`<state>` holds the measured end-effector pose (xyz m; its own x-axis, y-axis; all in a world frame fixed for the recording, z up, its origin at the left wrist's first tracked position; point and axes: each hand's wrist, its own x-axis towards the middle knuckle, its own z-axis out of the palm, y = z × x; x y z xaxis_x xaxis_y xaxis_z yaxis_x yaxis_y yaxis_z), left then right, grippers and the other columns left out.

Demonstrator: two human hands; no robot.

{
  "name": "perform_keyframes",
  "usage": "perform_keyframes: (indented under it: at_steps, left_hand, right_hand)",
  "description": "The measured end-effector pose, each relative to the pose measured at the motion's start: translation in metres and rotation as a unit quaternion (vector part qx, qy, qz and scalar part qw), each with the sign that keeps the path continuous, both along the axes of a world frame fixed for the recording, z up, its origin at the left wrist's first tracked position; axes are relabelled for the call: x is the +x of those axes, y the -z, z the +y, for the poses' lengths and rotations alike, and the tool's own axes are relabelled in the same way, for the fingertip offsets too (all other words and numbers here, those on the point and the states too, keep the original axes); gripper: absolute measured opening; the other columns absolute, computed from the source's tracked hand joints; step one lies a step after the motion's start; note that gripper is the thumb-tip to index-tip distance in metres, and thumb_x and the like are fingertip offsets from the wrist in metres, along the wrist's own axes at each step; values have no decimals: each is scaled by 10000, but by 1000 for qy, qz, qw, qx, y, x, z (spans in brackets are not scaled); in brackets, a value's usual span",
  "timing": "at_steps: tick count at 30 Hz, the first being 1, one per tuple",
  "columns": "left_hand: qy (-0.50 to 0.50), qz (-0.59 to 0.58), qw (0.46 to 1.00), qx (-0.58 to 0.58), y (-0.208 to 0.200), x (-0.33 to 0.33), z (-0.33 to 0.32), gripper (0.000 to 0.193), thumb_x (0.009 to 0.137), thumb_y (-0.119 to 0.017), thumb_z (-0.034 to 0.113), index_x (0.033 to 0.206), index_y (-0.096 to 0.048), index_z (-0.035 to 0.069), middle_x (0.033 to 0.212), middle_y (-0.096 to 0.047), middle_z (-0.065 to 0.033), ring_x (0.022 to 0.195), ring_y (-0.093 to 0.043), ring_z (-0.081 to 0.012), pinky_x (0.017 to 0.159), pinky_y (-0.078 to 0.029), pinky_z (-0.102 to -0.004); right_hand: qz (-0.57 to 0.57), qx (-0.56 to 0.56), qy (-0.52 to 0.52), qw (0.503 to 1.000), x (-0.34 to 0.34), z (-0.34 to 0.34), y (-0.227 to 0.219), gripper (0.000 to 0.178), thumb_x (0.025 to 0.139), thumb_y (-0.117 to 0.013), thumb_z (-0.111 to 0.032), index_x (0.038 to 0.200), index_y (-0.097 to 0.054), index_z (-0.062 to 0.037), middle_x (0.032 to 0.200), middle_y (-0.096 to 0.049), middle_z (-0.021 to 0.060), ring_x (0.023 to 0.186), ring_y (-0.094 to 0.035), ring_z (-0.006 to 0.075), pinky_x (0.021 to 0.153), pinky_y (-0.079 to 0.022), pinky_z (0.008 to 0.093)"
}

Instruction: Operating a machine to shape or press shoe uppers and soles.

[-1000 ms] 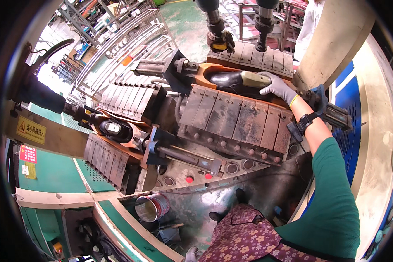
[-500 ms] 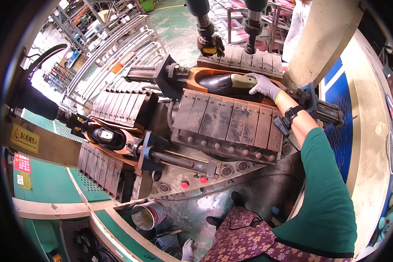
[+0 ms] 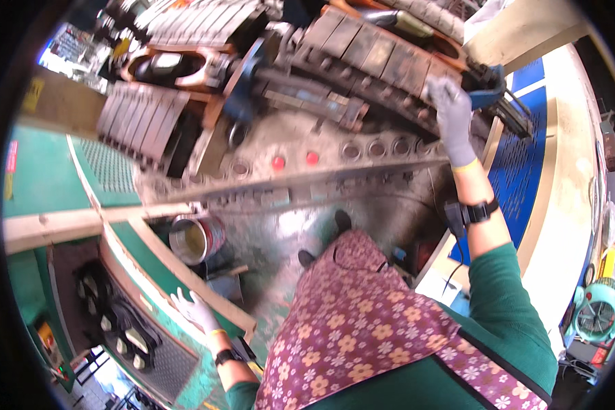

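Observation:
My left hand [image 3: 197,311], in a pale glove, reaches over the wooden-edged green counter [image 3: 158,273] at the lower left. Its fingers are spread and nothing is in them. Beyond it, several black shoe pieces [image 3: 92,287] lie on a dark tray. My gloved right hand [image 3: 452,116] is smeared by motion beside the right end of the slatted metal block [image 3: 365,51]; whether it touches the block I cannot tell. Behind that block a dark shoe on a last [image 3: 406,24] sits in the pressing machine. Another black shoe [image 3: 167,66] sits in the left station.
Two red buttons [image 3: 311,158] and several round dark fittings [image 3: 377,147] line the machine's front edge. A bucket [image 3: 193,240] stands on the floor below. A blue perforated panel [image 3: 516,174] is at the right, with a turquoise fan [image 3: 594,311] farther right.
My right hand has left the shoe in the right station and come nearer. My left hand has risen to the green counter with fingers spread. The view has tilted down and left.

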<state>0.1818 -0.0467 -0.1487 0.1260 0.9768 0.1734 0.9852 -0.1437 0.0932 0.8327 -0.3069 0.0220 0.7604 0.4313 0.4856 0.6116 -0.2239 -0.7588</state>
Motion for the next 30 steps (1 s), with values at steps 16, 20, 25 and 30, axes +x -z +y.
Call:
perform_keyframes:
  at_steps: [16, 20, 25, 30]
  left_hand:
    - [66, 21, 997, 43, 7, -121, 8, 683, 804, -708, 258, 1429, -458, 138, 1472, -416, -174, 1358, -389, -330, 1068, -320, -490]
    - [74, 23, 996, 43, 6, -109, 17, 704, 808, -710, 239, 1447, -432, 144, 1473, -416, -176, 1360, -388, -327, 1060, -328, -485]
    - [65, 18, 996, 61, 2, -114, 13, 711, 812, -709, 242, 1456, -422, 151, 1484, -403, -172, 1361, -387, -325, 1061, -327, -485]
    - [28, -7, 1000, -2, -2, -104, 12, 785, 764, -717, 234, 1473, -391, 144, 1508, -370, -169, 1415, -311, -338, 1123, -251, -542]
  right_hand:
    - [391, -561, -82, 725, -374, -249, 223, 426, 921, -551, -341, 1221, -628, -47, 1061, -699, 191, 993, -676, 324, 872, -517, 374]
    - [461, -494, -25, 737, -350, -253, 254, 378, 894, -618, -290, 1159, -652, -23, 982, -713, 167, 891, -698, 281, 808, -531, 369]
    - [474, -374, -22, 797, -322, -198, 251, 318, 905, -625, -287, 1065, -671, -16, 897, -708, 139, 810, -694, 261, 765, -534, 376]
    - [337, -501, -99, 791, -290, -144, 257, 344, 935, -547, -348, 1101, -684, -80, 1036, -704, 175, 995, -666, 332, 864, -522, 408]
